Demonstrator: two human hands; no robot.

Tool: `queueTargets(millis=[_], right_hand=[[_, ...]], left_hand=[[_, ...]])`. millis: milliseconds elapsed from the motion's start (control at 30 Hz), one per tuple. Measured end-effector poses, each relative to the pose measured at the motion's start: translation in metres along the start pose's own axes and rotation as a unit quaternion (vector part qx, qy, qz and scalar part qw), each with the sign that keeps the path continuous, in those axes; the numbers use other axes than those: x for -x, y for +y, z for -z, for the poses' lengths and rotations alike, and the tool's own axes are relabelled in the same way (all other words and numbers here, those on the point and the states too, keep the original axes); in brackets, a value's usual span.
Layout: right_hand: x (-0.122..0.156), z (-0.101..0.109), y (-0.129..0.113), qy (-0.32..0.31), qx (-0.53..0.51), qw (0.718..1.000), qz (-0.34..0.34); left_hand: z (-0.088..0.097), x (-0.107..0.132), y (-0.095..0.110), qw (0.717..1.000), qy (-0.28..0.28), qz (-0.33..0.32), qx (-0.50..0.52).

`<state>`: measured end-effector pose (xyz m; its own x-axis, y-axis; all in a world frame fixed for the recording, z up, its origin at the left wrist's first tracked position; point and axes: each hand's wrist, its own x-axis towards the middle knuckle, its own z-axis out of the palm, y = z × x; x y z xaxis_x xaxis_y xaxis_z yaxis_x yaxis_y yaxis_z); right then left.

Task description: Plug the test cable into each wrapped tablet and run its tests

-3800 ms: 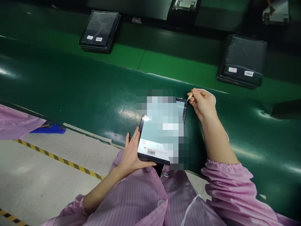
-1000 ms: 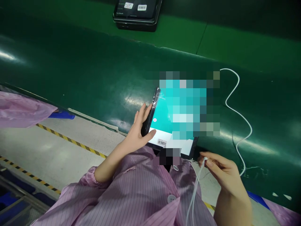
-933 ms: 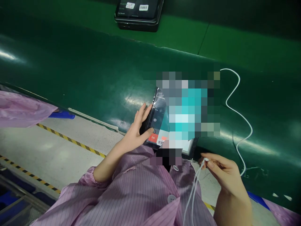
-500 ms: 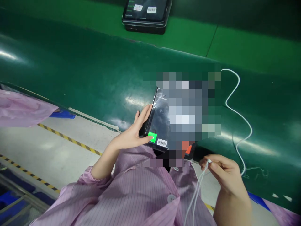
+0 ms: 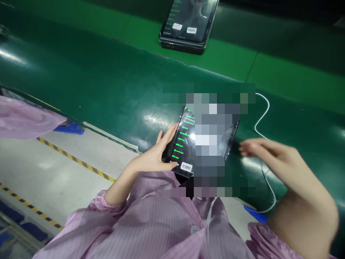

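My left hand (image 5: 156, 154) grips the left edge of a black tablet (image 5: 183, 144) with its thumb on the lower left of the screen. The screen is dark and shows a column of green text lines; a barcode sticker sits near its bottom edge, and the middle of the screen is pixelated. The tablet rests tilted against the dark green conveyor belt (image 5: 94, 82). My right hand (image 5: 272, 158) hovers just right of the tablet, fingers stretched out toward it and blurred by motion, with nothing in it. A white cable (image 5: 265, 118) lies looped on the belt beneath that hand.
A second black tablet (image 5: 188, 25) with white stickers lies on the lighter green strip beyond the belt. Another person's pink sleeve (image 5: 24, 118) reaches in at the left edge. Grey floor with yellow-black hazard tape (image 5: 75, 162) lies below left.
My right hand let go of the white cable and rose from below the tablet to its right side. The tablet's screen went from cyan, through red and green buttons, to green text.
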<state>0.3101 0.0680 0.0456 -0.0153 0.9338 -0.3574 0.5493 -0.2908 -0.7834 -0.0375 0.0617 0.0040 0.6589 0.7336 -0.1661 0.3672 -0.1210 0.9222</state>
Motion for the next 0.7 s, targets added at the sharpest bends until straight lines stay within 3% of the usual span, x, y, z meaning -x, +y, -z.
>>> queueTargets(millis=[100,300,400,600,700], right_hand=[[-0.029,-0.012,-0.006,0.119,-0.039,0.992,-0.018],[-0.013,-0.021,-0.005,0.157,-0.014,0.987,-0.017],[-0.019,-0.022,0.006,0.208,-0.066,0.975,-0.037],[-0.093,-0.019,0.003,0.188,-0.176,0.966,-0.037],[-0.115,-0.01,-0.006,0.124,-0.206,0.968,-0.069]], left_hand=[[-0.005,-0.001,0.002,0.999,0.032,0.006,-0.019],[-0.015,-0.007,0.005,0.988,0.116,0.011,-0.103],[-0.02,-0.007,0.008,0.988,0.108,0.015,-0.112],[-0.048,0.003,0.006,0.987,0.075,0.052,-0.133],[-0.059,0.002,-0.002,0.983,0.085,0.076,-0.145]])
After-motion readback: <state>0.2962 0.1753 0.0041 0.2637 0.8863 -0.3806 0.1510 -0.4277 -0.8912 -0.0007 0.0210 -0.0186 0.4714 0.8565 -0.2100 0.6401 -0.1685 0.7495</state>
